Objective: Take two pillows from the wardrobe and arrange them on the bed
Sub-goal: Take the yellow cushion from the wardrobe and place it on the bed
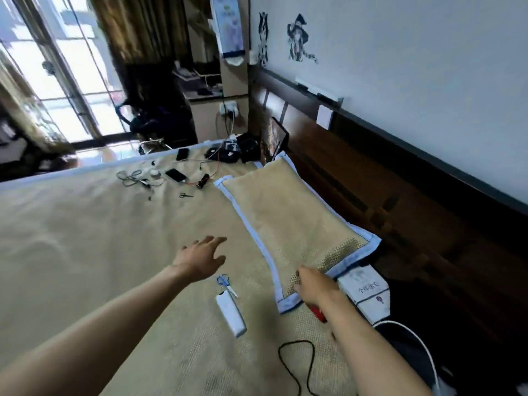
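Observation:
A flat tan woven pillow (288, 215) with a pale blue border lies on the bed (85, 238) along the dark wooden headboard (400, 212). My right hand (315, 287) rests on the pillow's near corner, fingers curled onto the fabric edge. My left hand (201, 258) hovers open above the tan mat, just left of the pillow, fingers spread and holding nothing. Only one pillow is in sight, and no wardrobe shows.
A white remote (231, 314) and small blue scissors (225, 282) lie between my arms. A black cord (297, 364) loops near my right arm. A white box (368, 292) sits beside the pillow corner. Phones (175, 175), cables and black scissors (185, 195) clutter the bed's far side.

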Tool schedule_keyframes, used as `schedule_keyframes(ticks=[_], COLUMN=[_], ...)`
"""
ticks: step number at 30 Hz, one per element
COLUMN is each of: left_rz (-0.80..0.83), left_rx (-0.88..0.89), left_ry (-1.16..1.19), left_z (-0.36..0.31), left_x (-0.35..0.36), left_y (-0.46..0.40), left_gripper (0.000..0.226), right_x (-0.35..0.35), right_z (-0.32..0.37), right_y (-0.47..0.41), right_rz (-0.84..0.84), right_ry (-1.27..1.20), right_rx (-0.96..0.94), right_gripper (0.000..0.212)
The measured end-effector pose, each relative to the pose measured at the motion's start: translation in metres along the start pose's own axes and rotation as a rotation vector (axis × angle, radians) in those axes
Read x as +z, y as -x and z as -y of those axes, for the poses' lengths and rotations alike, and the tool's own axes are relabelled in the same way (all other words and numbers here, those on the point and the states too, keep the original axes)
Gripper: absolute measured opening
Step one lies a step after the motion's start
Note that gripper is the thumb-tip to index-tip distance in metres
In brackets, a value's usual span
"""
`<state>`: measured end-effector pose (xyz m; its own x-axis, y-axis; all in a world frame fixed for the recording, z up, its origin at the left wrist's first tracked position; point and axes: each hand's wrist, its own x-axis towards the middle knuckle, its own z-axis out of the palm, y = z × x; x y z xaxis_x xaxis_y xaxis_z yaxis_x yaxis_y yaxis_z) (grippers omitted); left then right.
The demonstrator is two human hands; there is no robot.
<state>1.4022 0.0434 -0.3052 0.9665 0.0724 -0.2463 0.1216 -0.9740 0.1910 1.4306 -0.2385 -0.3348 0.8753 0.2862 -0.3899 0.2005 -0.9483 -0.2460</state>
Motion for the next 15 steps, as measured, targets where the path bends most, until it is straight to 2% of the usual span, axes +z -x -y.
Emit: schedule_keyframes(ticks=[9, 11, 15], left_rz=[-0.160, -0.206, -0.218], left_rx=[-0.138, -0.205, -0.220], left_ry=[0.148, 0.117, 0.043], left_z=[0.056, 0.085, 0.115], left_x=[0.019, 0.020, -0.001], left_y=[0.136, 0.192, 0.245], left_gripper=[0.056, 0.056, 0.055], right_x=[0.031, 0.047, 0.049], right_z=[0.127, 0.170, 0.216], right_y=[0.058, 0.085, 0.117], right_rz=[-0.078, -0.075, -0.070], right_ry=[0.050, 0.082, 0.117], right_rx=[-0.281, -0.364, -0.437], right_gripper=[0.037, 0.036, 0.040])
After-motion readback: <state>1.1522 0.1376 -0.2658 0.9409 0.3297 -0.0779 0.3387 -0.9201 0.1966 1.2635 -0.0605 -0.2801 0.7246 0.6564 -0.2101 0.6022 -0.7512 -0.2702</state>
